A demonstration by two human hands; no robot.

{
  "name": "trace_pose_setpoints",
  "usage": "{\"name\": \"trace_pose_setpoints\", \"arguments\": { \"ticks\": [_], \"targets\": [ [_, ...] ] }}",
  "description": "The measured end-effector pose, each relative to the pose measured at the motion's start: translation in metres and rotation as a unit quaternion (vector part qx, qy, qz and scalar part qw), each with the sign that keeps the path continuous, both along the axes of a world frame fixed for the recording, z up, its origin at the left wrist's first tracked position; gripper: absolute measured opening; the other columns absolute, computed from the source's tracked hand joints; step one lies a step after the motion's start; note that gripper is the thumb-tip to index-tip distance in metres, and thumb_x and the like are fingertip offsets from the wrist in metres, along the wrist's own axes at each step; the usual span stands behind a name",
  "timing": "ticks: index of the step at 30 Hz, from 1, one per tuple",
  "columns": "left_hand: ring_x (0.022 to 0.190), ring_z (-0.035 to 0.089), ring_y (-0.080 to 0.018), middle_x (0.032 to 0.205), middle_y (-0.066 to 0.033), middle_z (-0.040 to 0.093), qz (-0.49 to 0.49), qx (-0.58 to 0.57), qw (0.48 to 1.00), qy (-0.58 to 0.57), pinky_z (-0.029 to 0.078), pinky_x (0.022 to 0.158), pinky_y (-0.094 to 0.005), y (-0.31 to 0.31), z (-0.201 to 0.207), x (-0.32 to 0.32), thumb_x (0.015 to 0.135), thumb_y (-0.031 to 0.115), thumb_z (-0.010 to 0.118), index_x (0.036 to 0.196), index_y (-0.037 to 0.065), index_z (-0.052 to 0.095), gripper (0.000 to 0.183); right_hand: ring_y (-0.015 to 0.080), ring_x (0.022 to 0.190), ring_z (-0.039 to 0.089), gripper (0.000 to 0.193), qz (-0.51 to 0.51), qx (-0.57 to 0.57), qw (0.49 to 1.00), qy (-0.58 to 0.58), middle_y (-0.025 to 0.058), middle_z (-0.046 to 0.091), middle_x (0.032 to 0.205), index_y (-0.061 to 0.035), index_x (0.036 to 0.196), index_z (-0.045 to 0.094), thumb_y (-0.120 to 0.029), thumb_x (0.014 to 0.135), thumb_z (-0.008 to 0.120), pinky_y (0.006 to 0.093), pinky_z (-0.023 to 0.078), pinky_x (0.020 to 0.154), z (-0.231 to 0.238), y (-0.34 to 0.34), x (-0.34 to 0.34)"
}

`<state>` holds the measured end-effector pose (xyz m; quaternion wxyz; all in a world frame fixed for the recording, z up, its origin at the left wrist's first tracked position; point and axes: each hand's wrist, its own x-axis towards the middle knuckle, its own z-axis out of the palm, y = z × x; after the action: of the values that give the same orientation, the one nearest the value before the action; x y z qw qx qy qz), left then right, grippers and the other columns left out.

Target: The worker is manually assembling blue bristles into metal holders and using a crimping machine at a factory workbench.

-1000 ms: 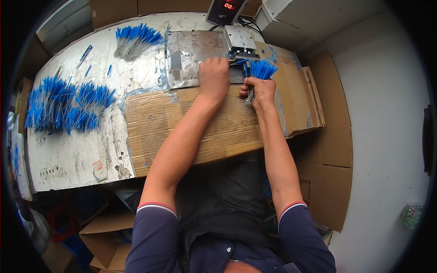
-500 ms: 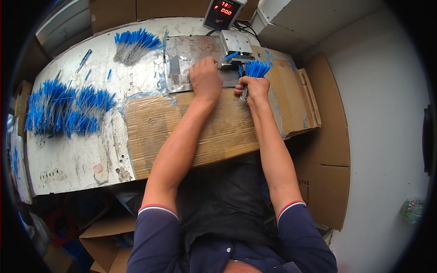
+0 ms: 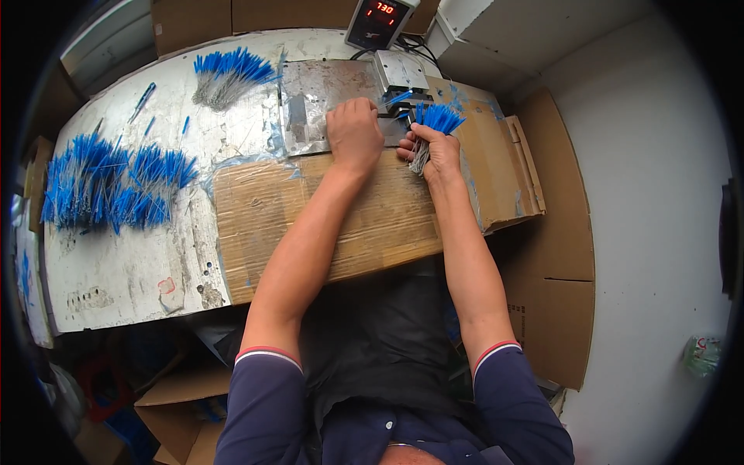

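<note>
My right hand (image 3: 435, 152) is closed round a bundle of thin wire pieces with blue ends (image 3: 439, 118), its silvery wire ends hanging out below the fingers. My left hand (image 3: 355, 135) is curled, knuckles up, over the front of a worn metal plate (image 3: 325, 81). Its fingertips face away, so whatever it grips is hidden. Just beyond both hands stands a small metal block device (image 3: 401, 71); a blue-ended piece (image 3: 399, 98) shows at its front.
A display box with red digits (image 3: 378, 25) stands behind the device, cables beside it. Piles of blue-ended wire pieces lie at the far middle (image 3: 231, 76) and the left (image 3: 85, 182). A pen (image 3: 142, 102) lies between them. Cardboard (image 3: 325, 225) covers the near edge.
The bundle in my right hand has tilted slightly right, and the thumb has shifted. My left hand has moved slightly right. The display's red digits have changed.
</note>
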<state>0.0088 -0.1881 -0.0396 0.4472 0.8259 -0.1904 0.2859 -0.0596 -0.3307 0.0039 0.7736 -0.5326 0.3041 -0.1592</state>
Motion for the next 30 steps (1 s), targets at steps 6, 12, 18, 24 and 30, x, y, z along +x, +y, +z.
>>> {"name": "trace_pose_setpoints", "arguments": {
  "ticks": [6,12,18,24,30],
  "targets": [
    [0.091,0.064,-0.031,0.091,-0.0101,0.069,-0.041,0.021,0.999,0.009,0.045,0.083,-0.0442,-0.003,0.0,-0.003,0.091,0.013,0.069,0.096,0.01,0.066,0.007,0.0279,0.072,0.074,0.012,0.016,0.029,0.999,-0.009,0.0161,0.071,0.082,0.0061,0.091,0.067,0.001,0.084,0.076,0.0416,0.067,0.064,-0.005,-0.011,-0.011],
    [0.087,0.062,-0.03,0.087,-0.0088,0.067,-0.042,0.025,0.999,-0.01,0.044,0.08,-0.0443,-0.005,-0.001,-0.001,0.089,0.013,0.068,0.092,0.011,0.065,0.005,0.0253,0.065,0.071,0.012,-0.003,-0.009,1.0,-0.013,0.0147,0.07,0.079,0.0061,0.091,0.067,0.008,0.081,0.074,0.0412,0.067,0.059,-0.004,-0.006,-0.015],
    [0.089,0.064,-0.0292,0.089,-0.0081,0.069,-0.035,0.082,0.996,-0.019,0.045,0.081,-0.0431,-0.004,-0.003,0.0,0.09,0.012,0.069,0.096,0.011,0.067,0.007,0.0221,0.057,0.069,0.009,0.015,-0.052,0.998,-0.016,0.0127,0.068,0.074,0.0044,0.085,0.068,0.005,0.079,0.074,0.0387,0.064,0.051,0.001,0.003,-0.02],
    [0.089,0.064,-0.028,0.091,-0.0074,0.069,-0.004,0.164,0.986,-0.021,0.045,0.081,-0.0426,-0.007,-0.003,-0.002,0.089,0.01,0.065,0.097,0.011,0.067,0.008,0.0215,0.053,0.067,0.004,0.014,-0.073,0.997,0.003,0.0115,0.066,0.068,0.0039,0.075,0.065,0.006,0.076,0.069,0.0382,0.061,0.048,0.004,0.005,-0.022],
    [0.09,0.064,-0.0299,0.091,-0.0089,0.069,0.023,0.032,0.999,0.033,0.044,0.082,-0.0437,-0.005,-0.001,0.002,0.094,0.014,0.065,0.099,0.01,0.066,0.006,0.0222,0.051,0.065,0.01,-0.006,-0.146,0.988,0.047,0.0134,0.063,0.063,0.0044,0.07,0.062,0.008,0.076,0.068,0.0358,0.057,0.045,0.006,0.008,-0.008]
  ]
}}
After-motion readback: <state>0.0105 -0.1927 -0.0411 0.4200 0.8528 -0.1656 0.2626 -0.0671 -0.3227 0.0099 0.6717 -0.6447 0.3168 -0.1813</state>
